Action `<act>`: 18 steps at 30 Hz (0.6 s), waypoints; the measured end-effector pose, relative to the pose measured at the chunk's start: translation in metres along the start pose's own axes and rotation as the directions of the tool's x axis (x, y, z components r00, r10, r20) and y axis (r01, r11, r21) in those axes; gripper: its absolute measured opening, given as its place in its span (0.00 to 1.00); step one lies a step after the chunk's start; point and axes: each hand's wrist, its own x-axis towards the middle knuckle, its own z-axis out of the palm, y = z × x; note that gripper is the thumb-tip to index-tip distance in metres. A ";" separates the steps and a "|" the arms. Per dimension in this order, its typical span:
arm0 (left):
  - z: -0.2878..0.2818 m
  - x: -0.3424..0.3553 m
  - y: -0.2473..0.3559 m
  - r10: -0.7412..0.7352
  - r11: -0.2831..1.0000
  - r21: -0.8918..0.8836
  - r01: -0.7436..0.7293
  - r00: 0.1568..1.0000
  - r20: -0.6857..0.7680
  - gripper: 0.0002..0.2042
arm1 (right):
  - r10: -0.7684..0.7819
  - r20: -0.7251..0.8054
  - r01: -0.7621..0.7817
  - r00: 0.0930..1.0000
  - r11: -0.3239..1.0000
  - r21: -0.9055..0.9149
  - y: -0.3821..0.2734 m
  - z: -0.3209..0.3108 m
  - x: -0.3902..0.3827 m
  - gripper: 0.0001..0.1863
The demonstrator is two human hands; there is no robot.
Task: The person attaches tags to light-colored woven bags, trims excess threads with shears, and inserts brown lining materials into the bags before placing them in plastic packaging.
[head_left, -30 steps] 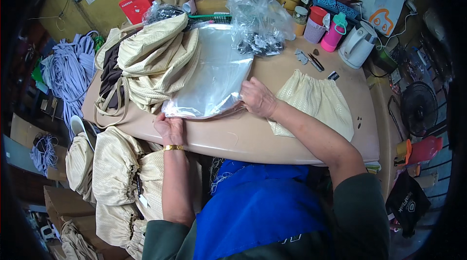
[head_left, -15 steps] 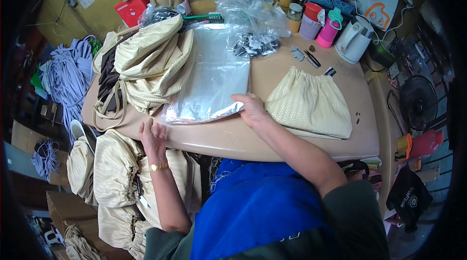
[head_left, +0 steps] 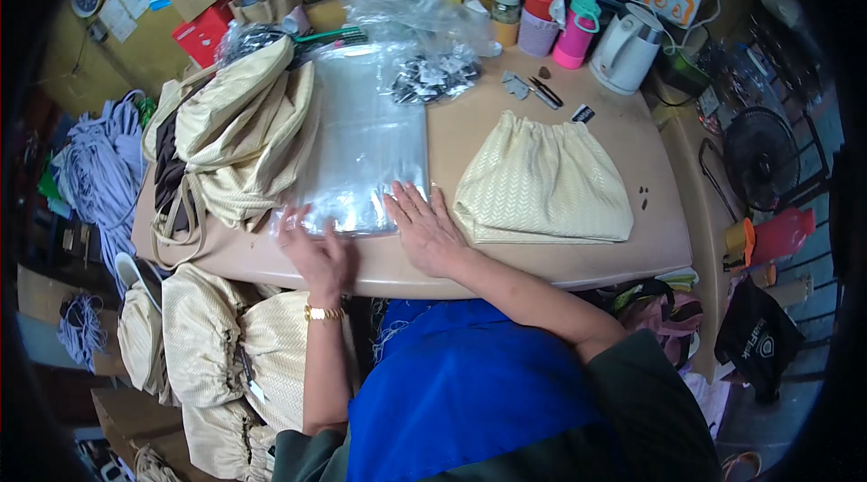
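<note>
A stack of clear plastic bags (head_left: 355, 134) lies flat on the beige table (head_left: 551, 270). My right hand (head_left: 423, 229) rests on its lower right corner, fingers stretched out and spread. My left hand (head_left: 314, 249) is at the stack's lower left edge, fingers apart and slightly blurred. To the right lies a cream woven drawstring bag (head_left: 542, 184). A pile of cream fabric bags with brown cloth (head_left: 237, 143) sits left of the plastic, and more gathered cream bags (head_left: 209, 329) are below the table's edge.
Behind are crumpled plastic with small tags (head_left: 429, 76), a white kettle (head_left: 619, 49), a pink bottle (head_left: 573, 40) and small tools (head_left: 548, 94). Lavender cords (head_left: 108, 166) hang at the left; a black fan (head_left: 759, 157) stands at the right.
My right hand has moved from the plastic's right side down to its front corner and now lies flat. My left hand let go of the edge and came back to it, fingers apart.
</note>
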 end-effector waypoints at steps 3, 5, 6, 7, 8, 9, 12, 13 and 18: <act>0.008 -0.021 0.040 0.068 0.978 0.165 -0.126 0.944 0.322 0.35 | 0.037 0.050 -0.045 0.998 0.987 0.155 0.004 0.002 0.002 0.30; 0.001 -0.047 0.065 0.087 0.958 0.154 -0.241 0.758 0.646 0.37 | -0.014 0.081 0.000 0.997 0.986 0.169 0.005 -0.044 0.004 0.28; -0.012 -0.060 0.081 0.193 0.932 0.038 -0.362 0.582 0.790 0.36 | -0.057 0.103 0.036 0.993 0.980 0.194 0.002 -0.074 0.006 0.27; -0.024 -0.065 0.099 0.360 0.919 -0.152 -0.364 0.616 0.701 0.28 | -0.013 -0.037 0.022 0.999 0.972 0.232 0.015 -0.097 0.000 0.25; -0.035 -0.054 0.098 0.378 0.926 -0.318 -0.205 0.458 0.805 0.25 | 0.040 -0.179 0.010 0.983 0.963 0.268 0.037 -0.122 -0.009 0.23; -0.044 -0.036 0.087 0.428 0.898 -0.440 -0.016 0.265 0.864 0.22 | 0.172 -0.259 -0.124 0.950 0.974 0.190 0.066 -0.147 -0.024 0.22; -0.056 -0.004 0.080 0.323 0.689 -0.288 0.665 0.074 0.943 0.18 | 0.583 -0.379 -0.580 0.718 0.803 0.136 0.161 -0.186 -0.088 0.25; -0.043 -0.004 0.084 0.309 0.735 -0.450 0.507 0.341 0.888 0.24 | 0.717 -0.333 -0.709 0.613 0.685 0.170 0.180 -0.195 -0.106 0.27; 0.067 0.018 0.158 0.374 0.802 -0.591 -0.085 0.844 0.385 0.32 | 0.722 -0.219 -0.528 0.657 0.648 0.549 0.229 -0.121 -0.164 0.31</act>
